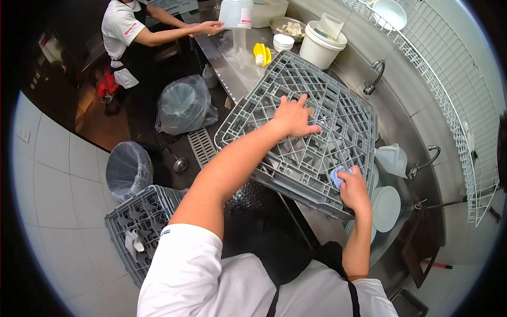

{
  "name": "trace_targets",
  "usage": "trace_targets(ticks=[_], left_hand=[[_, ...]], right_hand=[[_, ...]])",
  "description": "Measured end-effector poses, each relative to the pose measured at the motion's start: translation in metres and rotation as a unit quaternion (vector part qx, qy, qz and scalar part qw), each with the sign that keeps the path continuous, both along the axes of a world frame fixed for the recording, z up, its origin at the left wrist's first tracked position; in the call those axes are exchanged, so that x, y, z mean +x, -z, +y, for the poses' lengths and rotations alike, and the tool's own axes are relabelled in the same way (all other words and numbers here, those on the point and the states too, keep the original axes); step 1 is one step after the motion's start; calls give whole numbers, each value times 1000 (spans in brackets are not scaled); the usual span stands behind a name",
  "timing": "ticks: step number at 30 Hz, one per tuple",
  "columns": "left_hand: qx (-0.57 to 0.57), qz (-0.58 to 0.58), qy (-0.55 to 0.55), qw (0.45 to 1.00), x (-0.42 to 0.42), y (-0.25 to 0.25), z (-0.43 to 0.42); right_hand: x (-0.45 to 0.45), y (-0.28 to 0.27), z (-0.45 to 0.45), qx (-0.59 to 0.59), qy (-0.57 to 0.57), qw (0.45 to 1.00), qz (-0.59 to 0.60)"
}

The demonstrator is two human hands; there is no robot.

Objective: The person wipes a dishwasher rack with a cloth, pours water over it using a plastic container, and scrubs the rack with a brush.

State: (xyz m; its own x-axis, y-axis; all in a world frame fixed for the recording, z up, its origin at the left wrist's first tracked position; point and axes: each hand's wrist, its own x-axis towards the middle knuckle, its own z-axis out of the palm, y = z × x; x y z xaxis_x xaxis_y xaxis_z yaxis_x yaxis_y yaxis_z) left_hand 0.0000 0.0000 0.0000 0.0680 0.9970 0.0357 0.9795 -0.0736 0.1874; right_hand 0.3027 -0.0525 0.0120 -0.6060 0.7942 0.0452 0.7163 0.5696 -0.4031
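A large grey plastic dish rack (317, 100) lies across the counter and sink, its open lattice facing me, with a second grey layer showing beneath it. My left hand (296, 117) rests on the lattice near its middle, fingers spread, holding nothing. At the rack's right near corner, my right hand (354, 190) is closed around a crumpled blue-and-white cloth (339, 176), which touches the rack. White plates (385, 209) stand just right of my right hand, partly hidden under the rack's edge.
A co-worker (127, 31) holds a clear container (236, 15) over the steel counter (222, 53). A yellow brush (260, 54), white bowls (283, 42) and a white bucket (321, 47) stand beyond the rack. Two lined bins (185, 103) and stacked racks (138, 216) are at left; taps (376, 76) at right.
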Motion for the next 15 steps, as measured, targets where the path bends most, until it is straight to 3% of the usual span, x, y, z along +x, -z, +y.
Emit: trace_targets(ticks=[5,8,9,11,13,15], left_hand=[[21,0,-4,1000,2,1,0],[18,-11,-16,1000,-8,1,2],[17,-20,-3,1000,0,4,3],[8,-24,-4,1000,0,3,5],[9,-25,-4,1000,1,5,5],[4,-7,-7,1000,1,5,7]], right_hand=[[1,-1,1,-3,-3,1000,6],[5,4,5,54,-25,998,-6],[16,13,2,-67,38,991,112],[18,24,17,-276,136,886,347],[24,7,30,-212,145,870,420],[21,2,51,47,97,934,340]])
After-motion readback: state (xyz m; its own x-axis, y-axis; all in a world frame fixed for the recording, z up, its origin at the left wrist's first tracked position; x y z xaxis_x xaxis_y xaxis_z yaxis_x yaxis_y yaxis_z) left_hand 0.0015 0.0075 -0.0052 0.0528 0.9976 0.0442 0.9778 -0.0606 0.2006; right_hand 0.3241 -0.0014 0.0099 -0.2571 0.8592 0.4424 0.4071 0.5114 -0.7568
